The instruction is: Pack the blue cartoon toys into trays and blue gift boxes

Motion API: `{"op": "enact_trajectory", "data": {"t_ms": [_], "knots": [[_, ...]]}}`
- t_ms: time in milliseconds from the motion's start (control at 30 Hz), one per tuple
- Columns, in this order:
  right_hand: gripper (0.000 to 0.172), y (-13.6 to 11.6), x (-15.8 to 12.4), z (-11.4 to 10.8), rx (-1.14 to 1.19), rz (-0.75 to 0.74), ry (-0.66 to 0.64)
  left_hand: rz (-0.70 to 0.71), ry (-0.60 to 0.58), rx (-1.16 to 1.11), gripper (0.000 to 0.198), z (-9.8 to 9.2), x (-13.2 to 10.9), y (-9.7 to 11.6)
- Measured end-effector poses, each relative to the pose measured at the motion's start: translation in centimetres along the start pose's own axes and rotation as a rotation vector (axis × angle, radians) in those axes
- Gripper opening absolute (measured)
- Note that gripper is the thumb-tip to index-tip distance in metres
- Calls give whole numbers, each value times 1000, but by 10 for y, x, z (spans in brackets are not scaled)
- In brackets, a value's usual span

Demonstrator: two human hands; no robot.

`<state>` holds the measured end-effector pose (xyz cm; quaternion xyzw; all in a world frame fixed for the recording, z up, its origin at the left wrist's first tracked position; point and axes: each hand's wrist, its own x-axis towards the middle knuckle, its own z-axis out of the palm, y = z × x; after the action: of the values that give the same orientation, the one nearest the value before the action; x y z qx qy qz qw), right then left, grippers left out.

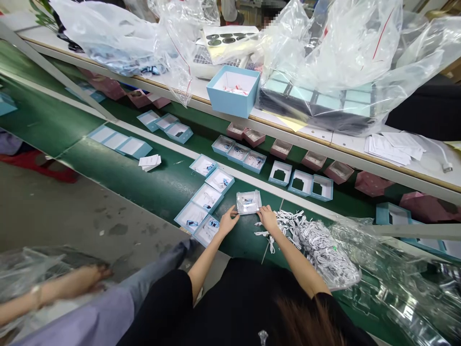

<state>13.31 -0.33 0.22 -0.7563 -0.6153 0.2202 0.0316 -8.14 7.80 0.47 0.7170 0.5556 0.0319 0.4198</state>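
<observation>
Along a green conveyor belt [169,192], a clear plastic tray [248,202] lies just in front of the person, its open side up and its longer sides running roughly left to right in view. The left hand [228,222] and right hand [268,218] are apart, one at each lower corner of the tray. Their fingertips reach its edges, though it is impossible to tell whether they grip it or only touch it.

Just beside the left hand, open white-lined boxes [206,229] with small printed cards stand in an angled row. Under and beyond the right hand, a heap of bundled white cables [317,245] spreads across the belt. Farther along sit pink box trays [254,138] and light blue box bases [300,182]. Above, a white shelf [317,136] carries a light blue box [233,91] and clear plastic bags [360,62]. At lower left, a co-worker's hand [82,281] and lilac sleeve [72,317] stay well apart from the person's own hands.
</observation>
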Motion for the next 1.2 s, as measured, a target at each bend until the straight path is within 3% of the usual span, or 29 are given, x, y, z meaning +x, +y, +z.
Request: {"op": "enact_trajectory", "data": {"t_ms": [100,200,367,467,633,833,1067,1200], "knots": [[30,1,2,-6,23,25,-24,92,58,15,84,-8,2,2],[31,5,6,-16,60,26,-108,275,7,196,98,-10,13,15],[75,4,20,-38,232,109,-125,292,-33,332,92,-6,30,29],[66,0,33,-49,303,193,-123,272,-51,347,93,-4,35,30],[57,3,38,-48,297,184,-215,361,-89,453,108,0,41,26],[57,1,41,-53,256,205,-265,399,-188,525,81,-10,56,24],[60,4,86,-91,171,244,-274,339,-582,129,61,-63,99,48],[58,3,88,-91,174,223,-287,315,-517,103,71,-64,101,44]]}}
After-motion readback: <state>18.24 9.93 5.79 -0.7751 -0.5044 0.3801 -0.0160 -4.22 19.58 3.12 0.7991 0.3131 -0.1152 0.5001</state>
